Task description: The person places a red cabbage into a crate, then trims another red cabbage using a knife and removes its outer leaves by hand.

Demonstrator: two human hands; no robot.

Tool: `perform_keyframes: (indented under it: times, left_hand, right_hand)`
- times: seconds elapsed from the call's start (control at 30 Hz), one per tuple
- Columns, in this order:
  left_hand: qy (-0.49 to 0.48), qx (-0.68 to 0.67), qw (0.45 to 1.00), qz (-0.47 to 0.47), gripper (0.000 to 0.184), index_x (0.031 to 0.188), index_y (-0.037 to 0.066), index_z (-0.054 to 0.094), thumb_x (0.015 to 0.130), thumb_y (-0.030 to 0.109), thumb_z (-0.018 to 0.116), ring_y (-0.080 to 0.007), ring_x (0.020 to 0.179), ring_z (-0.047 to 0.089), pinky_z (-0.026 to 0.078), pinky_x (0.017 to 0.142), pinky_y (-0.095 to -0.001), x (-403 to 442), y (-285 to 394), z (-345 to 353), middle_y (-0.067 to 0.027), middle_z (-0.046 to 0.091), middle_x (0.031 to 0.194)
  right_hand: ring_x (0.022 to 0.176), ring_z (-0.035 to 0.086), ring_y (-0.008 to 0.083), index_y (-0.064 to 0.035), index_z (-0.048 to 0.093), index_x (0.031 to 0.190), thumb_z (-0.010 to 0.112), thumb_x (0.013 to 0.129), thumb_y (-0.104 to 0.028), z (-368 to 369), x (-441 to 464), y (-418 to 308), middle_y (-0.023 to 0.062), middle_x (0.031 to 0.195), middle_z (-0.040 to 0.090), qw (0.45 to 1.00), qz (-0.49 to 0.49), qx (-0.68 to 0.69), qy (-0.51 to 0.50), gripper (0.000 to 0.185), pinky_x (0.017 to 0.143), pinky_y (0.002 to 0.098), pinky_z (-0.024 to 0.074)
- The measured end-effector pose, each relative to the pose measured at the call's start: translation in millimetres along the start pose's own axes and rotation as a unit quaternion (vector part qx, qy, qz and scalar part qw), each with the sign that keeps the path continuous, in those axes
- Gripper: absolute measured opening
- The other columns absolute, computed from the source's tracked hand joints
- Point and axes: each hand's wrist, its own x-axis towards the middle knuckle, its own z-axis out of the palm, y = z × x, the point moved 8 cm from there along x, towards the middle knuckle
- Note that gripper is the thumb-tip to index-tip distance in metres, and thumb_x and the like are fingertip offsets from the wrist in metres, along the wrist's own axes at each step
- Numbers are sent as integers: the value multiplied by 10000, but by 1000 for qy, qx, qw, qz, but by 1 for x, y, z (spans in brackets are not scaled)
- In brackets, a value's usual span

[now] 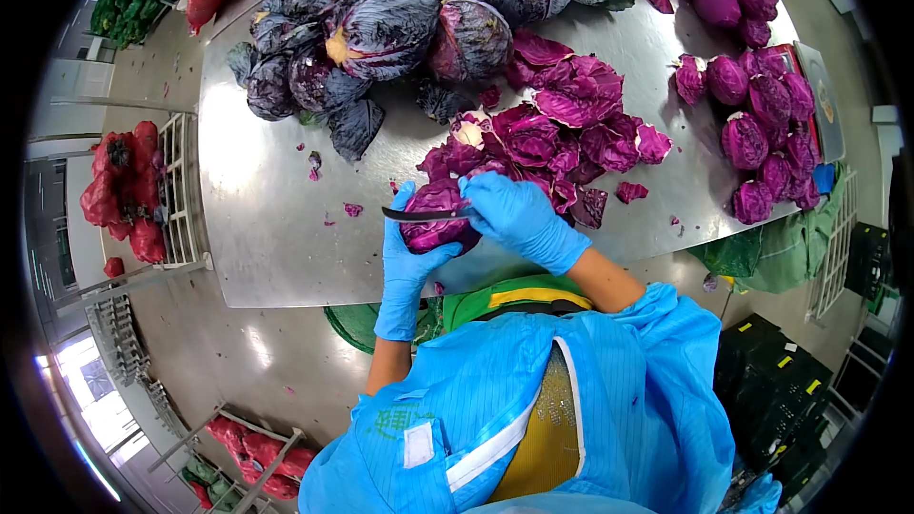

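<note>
My left hand (407, 262), in a blue glove, is closed around a purple cabbage (436, 198) near the front edge of the steel table. In my right hand (519, 219), also gloved, is a knife (424, 215) with a dark curved blade. The blade lies across the near face of the cabbage and points left; the handle is mostly hidden by my fingers. Just beyond both hands spreads a heap of loose purple cabbage leaves (533, 136). Farther back sit several untrimmed cabbages (390, 24) with dusky outer leaves and pale stem ends.
Trimmed purple cabbages (747, 143) are piled at the table's right, beside what looks like a scale (821, 100). The steel table (276, 257) ends just before my body. Red sacks (124, 190) fill a rack at left; black crates (771, 371) stand at lower right.
</note>
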Motion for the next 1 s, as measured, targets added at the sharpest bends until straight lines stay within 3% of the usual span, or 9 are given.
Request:
perform_keyframes:
  times: [0.07,0.23,0.3,0.4,0.47,0.7,0.73,0.83,1.0]
  left_hand:
    - [17,48,997,58,1098,1437,53,332,539,251,932,-248,1261,459,400,1068,-397,1,1,-6,-137,420,1395]
    - [17,373,915,149,1127,1454,92,330,496,221,910,-341,1252,426,373,1072,-442,-15,58,-1,-175,393,1402]
    - [53,424,894,137,1132,1465,106,321,498,213,901,-364,1257,410,369,1064,-457,-14,67,7,-197,395,1393]
    - [-2,484,872,74,1093,1473,123,324,545,243,888,-367,1250,429,376,1048,-449,-9,69,18,-193,392,1412]
    - [-42,542,834,93,1108,1478,156,316,532,198,891,-391,1273,423,398,1028,-460,-6,67,24,-234,329,1453]
    - [-99,247,957,112,1032,1421,92,325,565,136,900,-325,1367,338,355,1096,-422,-11,47,29,-198,234,1514]
    - [-70,75,995,13,1039,1444,66,277,616,194,891,-296,1357,350,360,1095,-417,-17,42,27,-170,242,1517]
    - [20,-27,989,-146,1080,1477,39,229,637,239,877,-270,1343,372,362,1094,-391,-17,16,5,-156,299,1493]
    - [17,52,998,-10,1102,1472,32,253,603,253,894,-269,1339,368,314,1119,-392,-11,19,14,-165,301,1489]
  right_hand:
    - [651,583,216,-53,587,970,692,724,-176,-15,2,10,93,817,526,995,-53,-16,88,294,477,321,474]
    - [653,580,225,-14,613,1013,652,871,-138,-106,3,97,120,936,587,935,193,16,296,192,577,328,501]
    - [651,579,216,-14,608,1000,653,890,-176,-118,1,84,114,901,594,931,216,-28,292,200,591,329,485]
    - [640,562,194,-9,604,933,639,922,-220,-81,-15,62,102,792,582,916,299,195,183,214,579,330,461]
    - [775,609,207,-17,629,1098,658,897,-237,-41,-30,45,118,910,614,923,252,273,104,300,688,314,502]
    - [987,584,229,-42,605,1213,768,767,-456,24,-34,38,114,1035,613,833,365,412,-58,630,888,353,459]
    - [1034,574,207,-47,605,1225,764,781,-437,25,-32,33,99,1070,614,820,363,432,-95,612,918,342,449]
    - [1077,570,199,-60,594,1248,781,763,-406,31,-33,24,90,1134,598,843,287,438,-127,624,953,339,440]
    - [1092,562,201,-99,555,1316,813,725,-328,10,-14,18,81,1154,585,861,168,472,-83,685,948,327,453]
